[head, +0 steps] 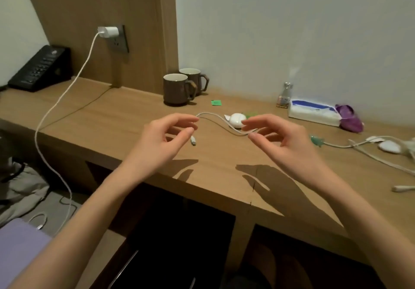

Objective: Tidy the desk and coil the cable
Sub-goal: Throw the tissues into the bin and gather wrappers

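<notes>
2 hands work above the near middle of the table (134, 118), and everything else lies around them. At the far left sits a black telephone (38, 68). Right of it a white charger (109, 31) is plugged into the wall socket, and its own long cord (67, 100) falls off the table edge toward the floor. 2 brown mugs (177, 89) stand touching at the far wall.

The left hand (166, 136) pinches the thin white cable (215, 120) between thumb and forefinger, close to its end; the plug (193, 141) dangles just below the fingers. From there the cable arches up and sags right to the right hand (280, 136), whose thumb and forefinger are closed on it too. Beyond the span rests a small white case (237, 120). Farther right lie a tissue pack (314, 113), a purple bag (350, 118) and more white cords (370, 151).

The cable looks light, limp and smooth, so it will likely droop and slide through loose fingers. A firm pinch near the plug seems the best anchor, with the right hand feeding even loops; sharp bends at the plug joint could harm it.
</notes>
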Tool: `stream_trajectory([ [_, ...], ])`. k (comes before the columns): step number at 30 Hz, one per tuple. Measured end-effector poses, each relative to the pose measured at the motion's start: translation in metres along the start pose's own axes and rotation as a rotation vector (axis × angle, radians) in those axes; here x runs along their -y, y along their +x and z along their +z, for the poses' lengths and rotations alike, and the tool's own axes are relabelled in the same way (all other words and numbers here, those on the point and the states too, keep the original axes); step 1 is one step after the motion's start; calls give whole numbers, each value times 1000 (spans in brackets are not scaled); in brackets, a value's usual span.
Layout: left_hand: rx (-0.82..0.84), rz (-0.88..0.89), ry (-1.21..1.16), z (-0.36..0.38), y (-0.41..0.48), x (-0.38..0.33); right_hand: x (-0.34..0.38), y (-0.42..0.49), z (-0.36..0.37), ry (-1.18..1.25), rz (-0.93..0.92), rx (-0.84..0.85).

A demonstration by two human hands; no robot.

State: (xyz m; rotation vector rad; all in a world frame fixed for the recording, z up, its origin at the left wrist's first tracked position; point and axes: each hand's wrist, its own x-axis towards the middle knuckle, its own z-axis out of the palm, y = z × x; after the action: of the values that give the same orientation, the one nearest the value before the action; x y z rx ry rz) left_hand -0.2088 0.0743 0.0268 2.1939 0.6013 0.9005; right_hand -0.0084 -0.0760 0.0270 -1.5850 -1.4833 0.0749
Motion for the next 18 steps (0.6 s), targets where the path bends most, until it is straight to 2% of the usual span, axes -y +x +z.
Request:
stream_trajectory([
  [4,-30,9,39,33,56,11,-45,14,-35,-146,104,-142],
  [9,-21,2,166,71,122,40,-101,28,-48,-304,231,-189],
  [18,147,-57,391,116,196,74,-155,37,-27,-614,174,-147],
])
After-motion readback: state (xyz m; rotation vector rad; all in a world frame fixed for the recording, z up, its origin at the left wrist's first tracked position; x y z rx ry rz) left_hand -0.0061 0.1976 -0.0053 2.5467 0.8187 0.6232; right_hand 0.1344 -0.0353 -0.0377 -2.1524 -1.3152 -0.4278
